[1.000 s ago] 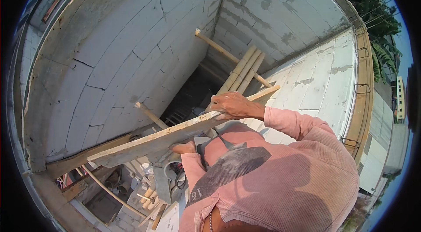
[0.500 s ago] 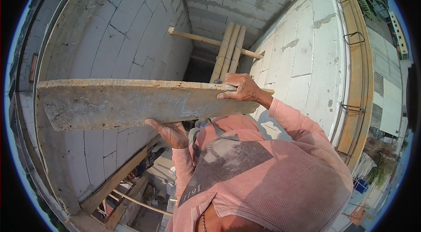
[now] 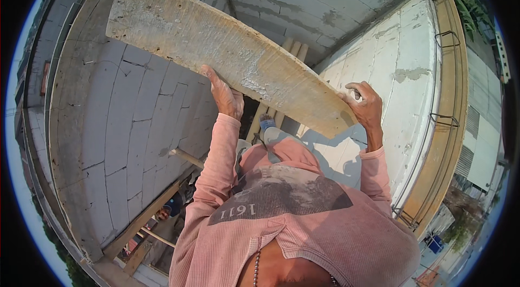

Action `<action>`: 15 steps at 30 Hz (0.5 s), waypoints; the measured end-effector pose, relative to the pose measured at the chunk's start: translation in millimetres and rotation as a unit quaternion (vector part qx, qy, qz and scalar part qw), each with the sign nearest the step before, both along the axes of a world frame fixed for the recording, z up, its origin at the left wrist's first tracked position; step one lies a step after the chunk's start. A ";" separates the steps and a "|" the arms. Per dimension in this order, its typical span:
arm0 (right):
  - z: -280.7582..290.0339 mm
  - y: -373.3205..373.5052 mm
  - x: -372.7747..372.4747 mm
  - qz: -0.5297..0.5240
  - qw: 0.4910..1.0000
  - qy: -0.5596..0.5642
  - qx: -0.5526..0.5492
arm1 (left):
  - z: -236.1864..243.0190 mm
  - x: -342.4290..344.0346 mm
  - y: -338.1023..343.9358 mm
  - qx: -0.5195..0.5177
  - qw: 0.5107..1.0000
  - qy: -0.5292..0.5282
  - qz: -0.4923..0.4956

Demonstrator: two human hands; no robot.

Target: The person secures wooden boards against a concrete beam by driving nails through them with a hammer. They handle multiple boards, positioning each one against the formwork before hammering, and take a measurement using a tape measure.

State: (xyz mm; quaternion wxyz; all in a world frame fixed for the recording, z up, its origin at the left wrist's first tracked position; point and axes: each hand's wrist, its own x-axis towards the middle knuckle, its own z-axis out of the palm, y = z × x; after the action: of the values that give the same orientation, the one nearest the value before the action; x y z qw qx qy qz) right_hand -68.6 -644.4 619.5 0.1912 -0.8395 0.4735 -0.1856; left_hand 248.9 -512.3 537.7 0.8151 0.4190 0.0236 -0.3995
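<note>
Across the space before our chest, we hold a board (image 3: 233,54) in both hands, slanted so that its left end sits higher in view than its right, with its broad face toward us. White smears mark that face, most thickly near its middle. Our left hand (image 3: 226,96) is clamped on the board's lower edge, thumb on the near face; the fingers behind it are hidden from us. Our right hand (image 3: 365,107) grips the board's right end with curled fingers; how firmly they press, we cannot tell. Our hands are well apart from each other.

Beyond the board we see poles (image 3: 295,51) lying side by side, partly covered by it, and a back wall (image 3: 303,2) streaked with grey mortar. Left of the board's lower edge rises the left wall (image 3: 141,140), with a stick (image 3: 187,157) beside it and a beam (image 3: 143,216) farther down. Right of the board is the sunlit right wall (image 3: 403,102), edged by a brown strip (image 3: 454,65). Below the board are our shoe (image 3: 266,123), our pink shirt (image 3: 346,238) and our bead chain (image 3: 256,268).
</note>
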 end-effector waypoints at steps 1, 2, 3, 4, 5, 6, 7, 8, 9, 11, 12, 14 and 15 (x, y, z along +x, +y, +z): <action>-2.1 -19.9 -17.3 -0.042 0.998 -0.036 -0.023 | -1.0 2.5 -23.6 -0.009 1.000 0.001 -0.005; -4.8 -35.1 -34.2 -0.107 0.993 -0.050 0.015 | -3.0 3.3 -37.4 -0.016 1.000 0.000 -0.007; -3.9 -53.6 -47.2 -0.168 0.982 -0.067 0.046 | -2.4 3.4 -49.0 -0.006 1.000 0.017 -0.010; -2.8 -63.7 -62.6 -0.199 0.974 -0.080 0.071 | -3.9 1.9 -60.3 0.005 0.999 0.034 -0.012; 0.3 -68.6 -75.8 -0.221 0.966 -0.099 0.095 | -2.2 5.7 -72.3 0.012 0.999 0.046 -0.007; 2.4 -69.2 -86.9 -0.241 0.956 -0.124 0.115 | -10.4 7.4 -78.5 0.016 0.999 0.051 0.000; 4.6 -78.9 -96.4 -0.255 0.945 -0.161 0.129 | -17.9 6.9 -87.9 0.010 0.999 0.046 0.009; 3.1 -85.9 -111.5 -0.257 0.935 -0.198 0.142 | -19.3 4.0 -100.3 0.005 0.999 0.049 0.013; -0.1 -89.2 -128.5 -0.282 0.922 -0.214 0.158 | -23.4 -0.6 -109.2 0.002 0.998 0.057 0.015; -2.8 -90.3 -141.0 -0.294 0.900 -0.256 0.196 | -42.8 -0.6 -122.8 -0.006 0.996 0.085 0.040; -4.8 -92.0 -145.2 -0.290 0.895 -0.263 0.214 | -46.6 -5.6 -129.1 -0.006 0.995 0.097 0.039; -10.0 -100.4 -142.6 -0.275 0.885 -0.276 0.255 | -51.5 -6.7 -138.2 -0.003 0.992 0.118 0.046; -13.3 -106.0 -144.8 -0.285 0.875 -0.291 0.262 | -54.1 -7.1 -145.7 -0.009 0.992 0.119 0.046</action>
State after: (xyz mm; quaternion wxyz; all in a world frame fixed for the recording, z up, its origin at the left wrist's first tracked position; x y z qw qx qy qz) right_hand -213.4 -750.4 606.2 0.4725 -0.4952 0.6463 -0.3373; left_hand 241.9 -658.0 483.6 0.8279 0.3595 0.1362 -0.4085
